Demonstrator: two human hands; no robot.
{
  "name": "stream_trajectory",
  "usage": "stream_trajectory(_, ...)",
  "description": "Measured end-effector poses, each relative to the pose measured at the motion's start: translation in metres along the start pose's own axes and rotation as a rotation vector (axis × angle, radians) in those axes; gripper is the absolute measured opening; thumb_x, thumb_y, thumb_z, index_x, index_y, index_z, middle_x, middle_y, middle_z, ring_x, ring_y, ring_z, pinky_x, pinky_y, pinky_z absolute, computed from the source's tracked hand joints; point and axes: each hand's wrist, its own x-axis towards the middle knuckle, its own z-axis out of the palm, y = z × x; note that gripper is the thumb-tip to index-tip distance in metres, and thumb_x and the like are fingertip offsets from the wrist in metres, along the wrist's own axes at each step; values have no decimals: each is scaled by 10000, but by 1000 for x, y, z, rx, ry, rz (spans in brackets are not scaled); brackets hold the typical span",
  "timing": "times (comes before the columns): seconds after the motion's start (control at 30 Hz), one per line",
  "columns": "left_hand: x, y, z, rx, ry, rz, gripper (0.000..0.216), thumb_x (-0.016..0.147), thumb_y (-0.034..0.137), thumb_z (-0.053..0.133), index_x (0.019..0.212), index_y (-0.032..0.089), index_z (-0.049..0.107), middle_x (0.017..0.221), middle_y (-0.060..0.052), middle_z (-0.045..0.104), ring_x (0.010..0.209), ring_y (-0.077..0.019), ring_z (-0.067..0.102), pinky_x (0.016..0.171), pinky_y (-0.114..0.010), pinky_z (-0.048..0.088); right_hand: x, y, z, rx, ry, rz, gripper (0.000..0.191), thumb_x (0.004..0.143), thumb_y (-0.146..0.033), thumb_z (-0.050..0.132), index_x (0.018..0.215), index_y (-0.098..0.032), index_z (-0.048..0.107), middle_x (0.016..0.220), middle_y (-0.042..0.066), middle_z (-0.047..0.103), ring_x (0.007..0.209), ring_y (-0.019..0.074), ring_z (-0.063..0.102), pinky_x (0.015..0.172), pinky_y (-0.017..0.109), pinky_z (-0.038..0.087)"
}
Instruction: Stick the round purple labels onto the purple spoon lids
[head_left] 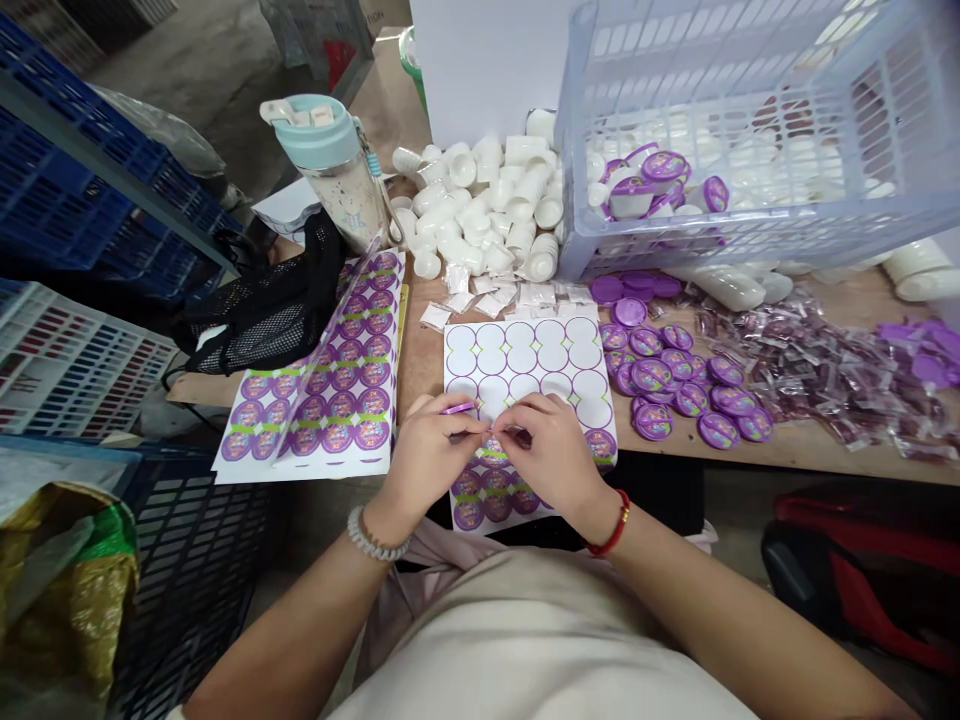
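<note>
My left hand (429, 452) holds a thin purple lid (459, 408) edge-on between thumb and fingers, over a sticker sheet (525, 365) whose upper rows are peeled to white circles. My right hand (546, 450) is pinched at the same spot, fingertips meeting the left hand's above the remaining purple stickers (491, 490). What the right fingers pinch is too small to name. A second full sticker sheet (330, 395) lies to the left.
Purple labelled lids (679, 385) lie in a heap at right, beside small clear packets (810, 360). White jars (480, 205) pile up behind, next to a pale crate (750, 130). A teal-capped bottle (334, 165) and black mesh bag (262, 310) stand at left.
</note>
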Motion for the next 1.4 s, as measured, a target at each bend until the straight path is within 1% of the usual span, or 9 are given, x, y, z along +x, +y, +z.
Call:
stream_trajectory(0.17,-3,-3,-7,37,-33,120,173,912,180,770,974,304,873,1287,-50,780,1125,-274,662,1013,-469,546,-3,-4,-2,-139,-60,-51,152,939,-100,675,869,-218,741,974,76,708,943,281,574,857,431,441)
stream_trajectory(0.33,-8,-5,-14,101,-78,230,242,980,231,656,1118,266,853,1429,-66,712,1157,-289,603,1038,-494,529,-19,-14,-26,-232,-264,-122,152,969,-91,639,901,-212,700,1007,86,685,956,288,537,817,437,404)
stream_trajectory(0.5,-5,-6,-6,124,6,195,211,996,264,671,1093,299,855,1391,-42,736,1121,-269,608,1028,-480,527,-36,-20,-73,-28,-617,-315,166,981,-93,643,877,-222,644,966,28,670,952,227,557,873,392,418)
stream_trajectory(0.6,1,-5,3,146,97,150,151,970,271,721,1008,283,867,1307,-56,769,1096,-274,623,1014,-473,530,-36,-16,-88,133,-685,-384,172,1014,-90,576,900,-207,630,898,7,666,880,181,576,863,351,430)
stream_trajectory(0.87,27,10,9,183,151,53,306,929,213,755,1233,222,791,1268,-109,726,1194,-305,620,1099,-478,498,-23,24,-70,462,-307,-171,89,1004,-247,692,950,-211,753,906,32,770,863,167,673,817,305,506)
stream_trajectory(1.0,37,17,1,63,149,2,405,915,223,758,1320,238,742,1304,-109,698,1271,-317,586,1145,-497,459,-7,45,-51,677,-106,46,211,895,-389,794,868,-182,762,836,50,763,751,172,691,705,302,555)
stream_trajectory(1.17,39,22,-11,-545,76,-145,387,1048,273,540,1408,276,682,1364,-77,710,1040,-198,691,946,-352,540,8,48,-44,812,73,161,341,739,-452,918,884,-176,779,796,39,754,708,158,692,674,291,577)
stream_trajectory(1.33,32,48,-16,-1117,-84,-379,769,921,214,743,1603,358,418,1264,-65,752,826,-132,734,646,-212,485,11,23,-62,902,182,96,191,741,-297,923,771,-185,771,707,7,739,612,123,652,600,251,555)
stream_trajectory(1.4,28,63,-16,-1214,-135,-468,714,875,158,774,1517,306,499,1167,-49,767,806,-126,743,626,-191,482,12,10,-70,911,234,40,140,750,-231,909,775,-192,777,718,1,750,622,121,661,598,240,550)
